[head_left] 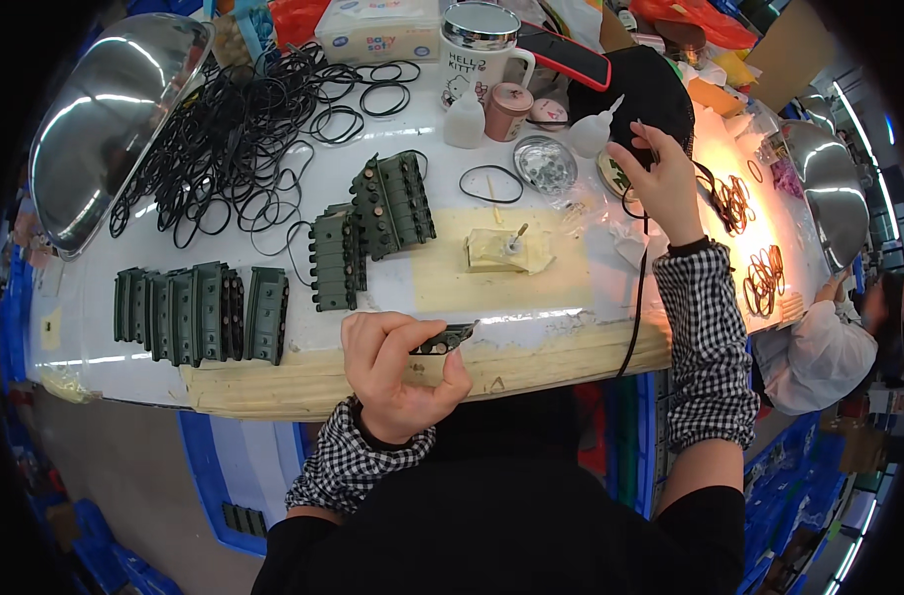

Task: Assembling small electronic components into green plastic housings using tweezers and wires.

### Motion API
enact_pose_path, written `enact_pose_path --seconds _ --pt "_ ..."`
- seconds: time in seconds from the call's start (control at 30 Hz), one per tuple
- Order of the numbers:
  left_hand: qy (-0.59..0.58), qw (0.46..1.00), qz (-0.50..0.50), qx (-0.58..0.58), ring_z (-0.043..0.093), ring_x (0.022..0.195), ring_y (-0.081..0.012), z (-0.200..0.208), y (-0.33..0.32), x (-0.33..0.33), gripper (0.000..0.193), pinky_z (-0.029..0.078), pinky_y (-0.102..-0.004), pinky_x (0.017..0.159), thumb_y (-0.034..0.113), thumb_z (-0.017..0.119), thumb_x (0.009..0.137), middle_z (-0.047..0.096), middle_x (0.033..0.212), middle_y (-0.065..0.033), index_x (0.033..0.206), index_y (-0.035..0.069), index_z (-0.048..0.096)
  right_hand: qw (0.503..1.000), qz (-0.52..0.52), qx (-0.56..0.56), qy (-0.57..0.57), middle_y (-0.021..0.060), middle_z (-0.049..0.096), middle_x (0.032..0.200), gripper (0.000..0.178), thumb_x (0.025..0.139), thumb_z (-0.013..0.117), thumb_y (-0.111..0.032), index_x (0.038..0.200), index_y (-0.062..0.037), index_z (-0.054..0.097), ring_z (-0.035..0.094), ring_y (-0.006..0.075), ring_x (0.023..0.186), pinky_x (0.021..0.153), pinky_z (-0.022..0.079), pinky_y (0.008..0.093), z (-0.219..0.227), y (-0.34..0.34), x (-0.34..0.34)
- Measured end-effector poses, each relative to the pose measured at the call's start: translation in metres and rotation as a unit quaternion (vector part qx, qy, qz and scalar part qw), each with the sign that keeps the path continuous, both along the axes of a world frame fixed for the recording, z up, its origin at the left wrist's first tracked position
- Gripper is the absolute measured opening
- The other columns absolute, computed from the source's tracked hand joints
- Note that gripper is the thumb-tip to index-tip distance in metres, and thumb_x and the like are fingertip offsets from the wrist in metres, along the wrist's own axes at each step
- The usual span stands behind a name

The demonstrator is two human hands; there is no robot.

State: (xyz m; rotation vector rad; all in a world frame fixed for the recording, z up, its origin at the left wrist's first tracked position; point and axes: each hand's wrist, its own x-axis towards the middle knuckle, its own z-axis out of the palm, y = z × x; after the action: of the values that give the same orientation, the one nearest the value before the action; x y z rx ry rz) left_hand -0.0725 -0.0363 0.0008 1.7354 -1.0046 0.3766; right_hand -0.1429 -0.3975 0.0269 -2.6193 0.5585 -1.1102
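Note:
My left hand (400,375) is closed at the table's front edge, with a small dark green plastic piece (442,340) pinched between thumb and fingers. The piece points to the right. My right hand (662,183) is raised above the right part of the table, its thumb and fingertips apart with nothing visible between them. Just beside its thumb is a small round dish (611,173) with dark bits in it, partly hidden by the hand. Similar ridged green pieces stand in a row (196,312) at the left, and more are stacked as a cluster (392,205) near the middle.
Black rubber bands (239,139) lie tangled at the back left, next to a steel bowl (115,124). A taped block with a metal pin (511,248) sits mid-table. Squeeze bottles (464,121), a lidded mug (477,59) and a clear dish (545,165) stand behind. A black cord (638,307) hangs over the edge.

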Motion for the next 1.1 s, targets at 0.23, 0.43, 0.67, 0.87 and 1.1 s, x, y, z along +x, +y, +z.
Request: enact_pose_path --seconds 0.23,0.43,0.67,0.87,1.1 --pt "-0.014 1.0 0.004 -0.004 0.05 0.071 -0.0238 -0.003 0.002 0.002 0.029 0.038 -0.0353 0.068 0.015 0.072 0.056 0.055 0.079 -0.0057 0.083 0.007 0.065 0.993 0.003 0.068 0.096 0.0076 0.059 0.068 0.038 0.073 0.08 -0.028 0.091 -0.0001 0.061 0.054 0.0172 0.06 0.059 0.045 0.0325 -0.004 -0.016 0.038" --pt "-0.006 1.0 0.005 0.0 0.051 0.071 -0.0237 -0.004 0.003 0.001 0.028 0.038 -0.0353 0.068 0.014 0.072 0.056 0.056 0.079 -0.0057 0.082 0.007 0.064 0.988 0.076 0.134 0.033 0.0046 0.058 0.066 0.036 0.078 0.077 -0.023 0.093 -0.0003 0.054 0.05 0.0114 0.057 0.054 0.042 0.0267 -0.003 -0.006 0.031" --pt "-0.001 1.0 0.0 0.009 0.051 0.072 -0.0243 -0.004 0.003 0.001 0.027 0.04 -0.0347 0.068 0.013 0.07 0.059 0.056 0.078 -0.0074 0.083 0.004 0.064 0.941 0.177 0.252 0.143 -0.0017 0.057 0.078 0.028 0.084 0.071 -0.008 0.099 -0.002 0.049 0.053 0.0007 0.066 0.055 0.042 0.0178 0.028 0.053 -0.032" --pt "0.001 1.0 -0.018 0.019 0.053 0.074 -0.0251 0.0 0.001 0.0 0.026 0.044 -0.0336 0.068 0.009 0.066 0.062 0.056 0.08 -0.0106 0.087 0.001 0.062 0.945 0.156 0.226 0.178 0.0035 0.062 0.083 0.026 0.079 0.073 -0.006 0.101 -0.0001 0.059 0.045 0.004 0.055 0.05 0.035 0.0206 0.01 0.089 -0.06" --pt "0.012 1.0 -0.007 0.019 0.053 0.075 -0.0251 0.0 0.002 -0.001 0.026 0.045 -0.0329 0.069 0.007 0.066 0.063 0.056 0.081 -0.0108 0.087 0.0 0.062 0.938 0.152 0.259 0.172 0.0065 0.065 0.093 0.027 0.079 0.076 -0.009 0.101 0.0025 0.064 0.061 0.0145 0.072 0.066 0.048 0.0268 0.009 0.093 -0.063"
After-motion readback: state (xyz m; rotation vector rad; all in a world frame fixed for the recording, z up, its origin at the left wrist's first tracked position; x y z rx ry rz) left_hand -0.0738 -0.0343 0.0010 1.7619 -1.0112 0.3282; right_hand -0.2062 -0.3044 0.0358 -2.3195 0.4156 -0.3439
